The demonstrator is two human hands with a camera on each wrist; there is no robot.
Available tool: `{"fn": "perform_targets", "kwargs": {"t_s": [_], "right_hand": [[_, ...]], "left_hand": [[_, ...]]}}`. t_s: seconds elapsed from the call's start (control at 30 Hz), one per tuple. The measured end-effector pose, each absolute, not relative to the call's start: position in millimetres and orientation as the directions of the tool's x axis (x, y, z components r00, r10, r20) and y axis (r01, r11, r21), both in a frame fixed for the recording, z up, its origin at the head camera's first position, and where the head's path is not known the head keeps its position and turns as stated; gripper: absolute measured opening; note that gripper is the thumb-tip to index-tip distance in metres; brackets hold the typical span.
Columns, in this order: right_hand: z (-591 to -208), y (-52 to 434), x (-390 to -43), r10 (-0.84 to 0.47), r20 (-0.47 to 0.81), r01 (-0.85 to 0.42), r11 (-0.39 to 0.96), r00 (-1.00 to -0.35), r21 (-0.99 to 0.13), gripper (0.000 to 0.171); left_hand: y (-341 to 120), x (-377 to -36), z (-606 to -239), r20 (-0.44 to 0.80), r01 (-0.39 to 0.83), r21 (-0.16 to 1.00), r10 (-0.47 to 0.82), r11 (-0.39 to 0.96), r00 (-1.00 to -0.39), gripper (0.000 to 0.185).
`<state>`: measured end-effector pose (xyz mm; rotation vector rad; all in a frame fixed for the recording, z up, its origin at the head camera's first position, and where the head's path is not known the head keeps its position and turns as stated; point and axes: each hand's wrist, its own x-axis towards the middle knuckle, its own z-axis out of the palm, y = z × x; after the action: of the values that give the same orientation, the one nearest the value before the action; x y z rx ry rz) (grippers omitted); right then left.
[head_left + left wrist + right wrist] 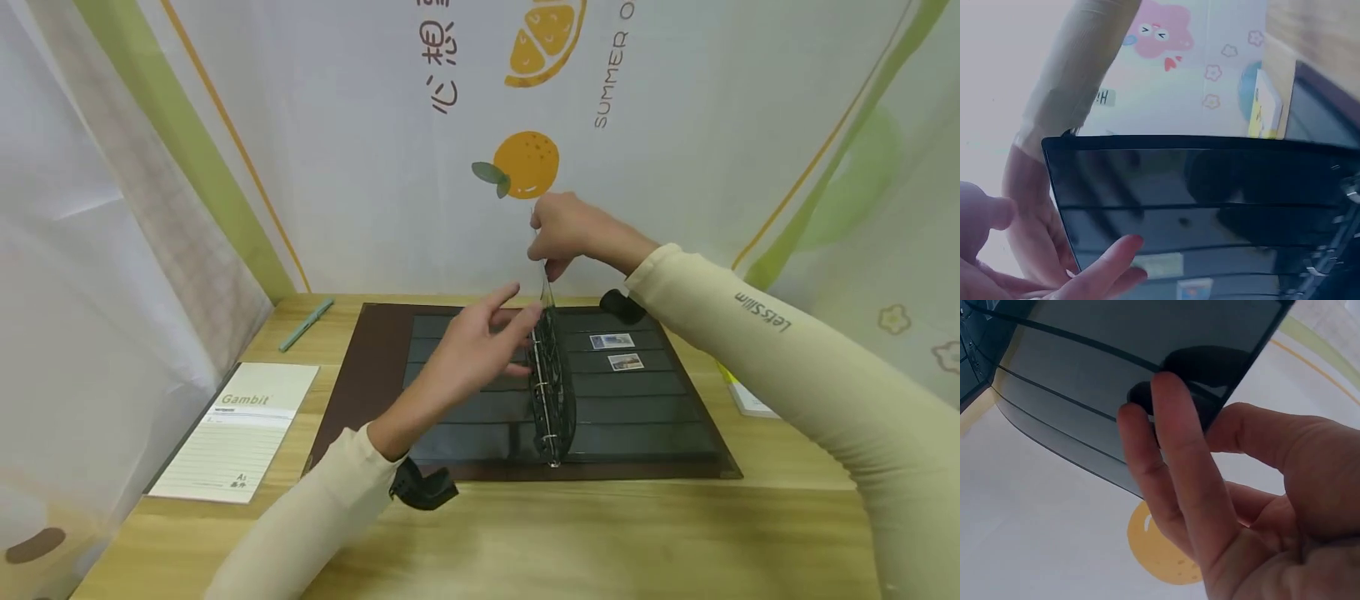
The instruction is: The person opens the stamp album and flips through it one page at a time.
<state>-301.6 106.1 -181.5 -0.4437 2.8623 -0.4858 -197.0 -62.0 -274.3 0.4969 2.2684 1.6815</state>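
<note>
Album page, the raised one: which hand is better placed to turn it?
Probably the right hand: it pinches the raised page near its edge; the left hand is beside it, fingers apart.

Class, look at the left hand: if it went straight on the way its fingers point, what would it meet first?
The left hand would probably meet the raised dark page of the album first; its fingertips look close to it, though whether they already touch is unclear.

Your right sleeve (720,317) reads "LetsSlim". Your notepad (236,433) says "Gambit". Around you, the curtain (360,175) shows "SUMMER O", "心想" and, in the left wrist view, "Hi".
</note>
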Motion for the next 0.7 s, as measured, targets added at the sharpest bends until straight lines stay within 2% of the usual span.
{"fn": "perform_targets", "kwargs": {"t_s": [0.07,0.13,0.3,0.47,0.6,0.7], "right_hand": [[-181.8,103.4,-301.2,-0.321,-0.129,-0.261,0.902,-0.938,-0.344,0.043],[-182.6,100.9,-300.7,-0.322,-0.123,-0.262,0.899,-0.939,-0.35,0.044],[-185.0,94.9,-300.1,-0.327,-0.126,-0.27,0.903,-0.937,-0.333,0.044],[-184.6,92.8,-300.3,-0.327,-0.119,-0.274,0.904,-0.937,-0.328,0.045],[-183.5,94.6,-300.0,-0.341,-0.121,-0.278,0.888,-0.932,-0.366,0.029],[-181.7,98.4,-299.7,-0.351,-0.135,-0.278,0.88,-0.927,-0.386,0.034]], "left_hand": [[-53.2,-199.8,-261.5,0.003,0.113,0.966,0.43,0.231,-0.903,0.072],[-46.5,-202.3,-255.8,0.014,0.128,0.965,0.445,0.229,-0.896,0.075],[-40.2,-204.5,-255.8,0.029,0.146,0.966,0.47,0.214,-0.882,0.072],[-45.1,-205.8,-256.9,0.044,0.17,0.949,0.42,0.266,-0.906,0.068],[-54.0,-207.1,-258.7,0.024,0.154,0.935,0.379,0.319,-0.925,0.065],[-64.6,-207.9,-263.2,0.002,0.125,0.933,0.345,0.336,-0.938,0.064]]}}
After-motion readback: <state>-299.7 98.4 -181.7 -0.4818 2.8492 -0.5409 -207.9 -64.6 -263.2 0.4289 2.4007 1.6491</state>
